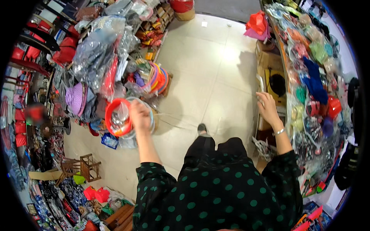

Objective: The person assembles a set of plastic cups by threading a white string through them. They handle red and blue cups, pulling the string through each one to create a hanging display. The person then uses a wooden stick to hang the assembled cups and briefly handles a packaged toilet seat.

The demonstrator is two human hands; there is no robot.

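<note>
One red basket [108,117], plastic-wrapped bits [122,112] already inside, at left hand [140,114]; blurred, can't tell grip. Right hand [267,106] loosely curled near cardboard box [266,59]. What's left: unclear.

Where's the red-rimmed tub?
Head view, left of centre: the red-rimmed tub is just left of the left hand, lower right of the purple hat.

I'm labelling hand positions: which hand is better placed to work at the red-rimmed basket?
Probably the left hand: it is at the red-rimmed basket, though blur hides any grip. The right hand is well away, beside the goods-laden counter.
</note>
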